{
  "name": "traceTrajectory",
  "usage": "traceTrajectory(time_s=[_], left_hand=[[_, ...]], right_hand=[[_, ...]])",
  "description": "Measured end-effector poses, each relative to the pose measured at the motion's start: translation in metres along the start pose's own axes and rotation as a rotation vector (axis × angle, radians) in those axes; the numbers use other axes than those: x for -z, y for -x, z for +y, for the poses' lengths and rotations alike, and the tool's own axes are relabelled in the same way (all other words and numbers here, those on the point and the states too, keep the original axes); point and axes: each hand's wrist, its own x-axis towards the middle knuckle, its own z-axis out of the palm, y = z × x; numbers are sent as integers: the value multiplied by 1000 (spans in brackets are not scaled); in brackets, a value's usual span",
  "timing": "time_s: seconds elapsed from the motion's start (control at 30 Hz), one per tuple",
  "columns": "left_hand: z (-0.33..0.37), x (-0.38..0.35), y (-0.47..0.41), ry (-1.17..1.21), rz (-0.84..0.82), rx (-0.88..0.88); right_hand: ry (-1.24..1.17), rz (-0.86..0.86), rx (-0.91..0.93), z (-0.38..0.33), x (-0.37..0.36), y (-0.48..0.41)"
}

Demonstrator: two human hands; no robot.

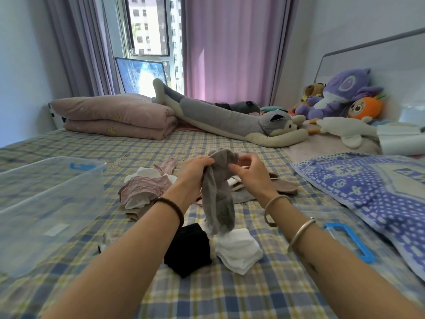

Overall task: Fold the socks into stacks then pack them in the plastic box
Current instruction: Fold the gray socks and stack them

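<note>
Bed [207, 295]: blue, yellow and white checked sheet; carries every item below.
Plastic box [57, 192]: clear, open-topped, on the bed at the person's left, well apart from both hands.
Patterned cloth [368, 187]: blue and white, lying along the right side of the bed.
Lid [322, 217]: clear, with a blue handle [351, 242]; flat on the bed under and beside the right forearm.
Unfolded socks [142, 189]: loose heap of pink, white and beige pieces, on the bed just left of the left hand.
Grey socks [218, 199]: held up off the bed between the two hands. Long axis runs near vertical in the view, the upper end bunched at the fingers, the lower end hanging toward the person. The body hangs below and between the wrists; the lower end overlaps the white stack in the view, and contact cannot be told.
Black stack [187, 249]: folded socks on the bed, below the left wrist, just beside the white stack.
White stack [239, 252]: folded socks on the bed, right of the black stack.
Left hand [193, 173]: fingers curled, gripping the upper end of the grey socks from the left.
Right hand [250, 173]: thumb and fingers pinching the same upper end from the right.
</note>
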Motion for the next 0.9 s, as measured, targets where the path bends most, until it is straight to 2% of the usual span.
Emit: traceTrajectory(time_s=[0.1,0.2,0.3,0.53,0.73,0.9], left_hand=[[7,2,3,-11,-6,6],[11,5,4,-29,-32,-31],[11,9,3,-145,-43,-131],[15,17,1,-223,-9,-176],[22,26,-3,-198,86,-255],[20,16,-5,-81,43,-187]], right_hand=[[-170,-111,-191,-2,4,-4],[-295,-165,-165,-6,7,-2],[-391,-142,-105,-10,7,-3],[-271,114,68,-16,9,-8],[54,322,-73,-15,20,-18],[12,324,-156,-25,10,-17]])
